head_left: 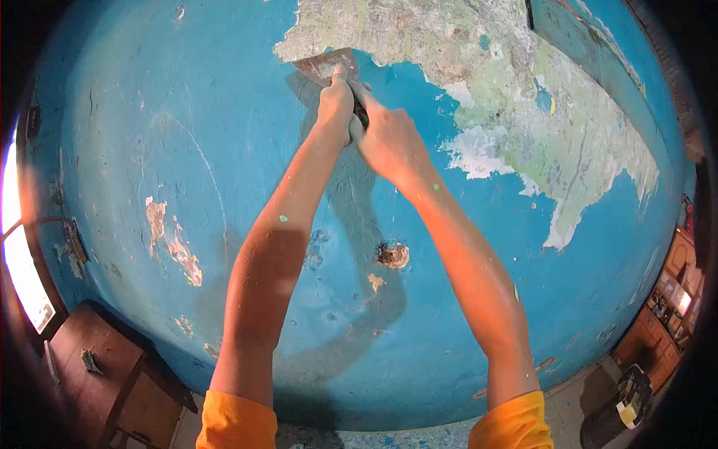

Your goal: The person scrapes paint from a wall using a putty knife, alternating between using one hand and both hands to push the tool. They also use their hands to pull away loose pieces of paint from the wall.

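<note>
Both my arms reach up to a blue painted wall (pixel 134 112). A wide flat-bladed scraper (pixel 318 66) lies with its blade against the wall, at the lower edge of a large bare patch (pixel 419 34) of pale green and grey plaster. My right hand (pixel 389 135) is closed round the dark handle, most of which is hidden by the fingers. My left hand (pixel 336 105) is closed on the scraper too, its fingertips pressing on the blade near the handle.
A brown wooden desk (pixel 90 344) stands at the lower left, beside a bright window (pixel 26 277). At the lower right are a dark bin or bag (pixel 617 411) and a wooden cabinet (pixel 654 337). Paint flakes (pixel 404 438) litter the floor. A hole (pixel 393 255) breaks the wall's middle.
</note>
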A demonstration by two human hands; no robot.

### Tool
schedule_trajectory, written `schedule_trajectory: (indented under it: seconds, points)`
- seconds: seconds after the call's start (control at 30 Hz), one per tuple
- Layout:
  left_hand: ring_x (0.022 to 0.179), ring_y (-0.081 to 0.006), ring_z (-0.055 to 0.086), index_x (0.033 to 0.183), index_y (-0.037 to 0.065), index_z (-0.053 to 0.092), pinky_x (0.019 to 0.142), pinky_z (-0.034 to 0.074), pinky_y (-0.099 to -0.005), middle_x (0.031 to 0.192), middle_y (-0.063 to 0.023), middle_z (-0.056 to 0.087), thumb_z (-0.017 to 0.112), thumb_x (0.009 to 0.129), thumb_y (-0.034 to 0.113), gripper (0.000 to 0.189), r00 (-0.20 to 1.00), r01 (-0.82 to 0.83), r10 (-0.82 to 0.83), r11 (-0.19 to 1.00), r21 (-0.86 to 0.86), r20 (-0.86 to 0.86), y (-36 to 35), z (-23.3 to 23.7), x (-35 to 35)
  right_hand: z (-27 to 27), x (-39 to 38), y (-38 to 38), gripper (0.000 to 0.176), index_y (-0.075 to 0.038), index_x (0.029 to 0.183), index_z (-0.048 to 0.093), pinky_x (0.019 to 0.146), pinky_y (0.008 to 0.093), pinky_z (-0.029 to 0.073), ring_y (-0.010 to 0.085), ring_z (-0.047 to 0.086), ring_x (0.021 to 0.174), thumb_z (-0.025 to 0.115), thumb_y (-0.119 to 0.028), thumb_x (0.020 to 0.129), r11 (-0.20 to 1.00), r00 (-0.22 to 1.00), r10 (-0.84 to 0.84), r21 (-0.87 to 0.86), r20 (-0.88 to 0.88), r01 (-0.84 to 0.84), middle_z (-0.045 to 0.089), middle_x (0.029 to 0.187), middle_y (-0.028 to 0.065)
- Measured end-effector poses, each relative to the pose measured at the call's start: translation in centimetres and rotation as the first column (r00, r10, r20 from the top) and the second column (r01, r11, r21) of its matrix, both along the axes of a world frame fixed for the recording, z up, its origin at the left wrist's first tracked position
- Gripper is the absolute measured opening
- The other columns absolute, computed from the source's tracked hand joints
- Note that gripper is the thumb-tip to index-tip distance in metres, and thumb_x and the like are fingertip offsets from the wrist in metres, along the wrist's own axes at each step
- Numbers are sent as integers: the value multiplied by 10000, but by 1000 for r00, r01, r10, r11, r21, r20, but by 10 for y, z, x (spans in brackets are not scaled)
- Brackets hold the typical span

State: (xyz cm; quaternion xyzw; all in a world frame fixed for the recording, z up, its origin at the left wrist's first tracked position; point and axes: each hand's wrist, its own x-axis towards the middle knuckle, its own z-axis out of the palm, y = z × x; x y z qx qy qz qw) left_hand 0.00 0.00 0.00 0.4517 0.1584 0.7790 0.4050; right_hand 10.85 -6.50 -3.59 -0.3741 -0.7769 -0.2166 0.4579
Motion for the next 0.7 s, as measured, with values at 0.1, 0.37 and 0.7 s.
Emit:
schedule_trajectory:
  seconds: [0.1,0.37,0.7]
  points:
    - [609,-227,588,904,6,588,575,489,-357,716,-116,606,422,963,439,467,1000,-7,7,1000,8,12,-19,17,15,4,12,-12,488,-118,1354,417,712,480,512,393,639,825,507,-156,876,988,994,106,112,23,-108,648,900,251]
    - [856,-271,645,970,-37,600,797,525,-368,944,-174,663,316,997,392,515,895,417,-385,902,115,-225,6,73,73,47,47,1,468,-193,1327,491,749,495,502,420,627,810,517,-202,859,946,952,-215,197,-215,258,648,867,250]
    - [648,-235,639,878,-36,568,512,528,-436,806,-170,610,461,899,247,303,964,233,-155,885,403,-217,5,110,84,167,59,34,385,-125,1215,574,871,482,477,406,590,1038,443,-272,884,835,905,-307,373,-295,405,621,1078,255]
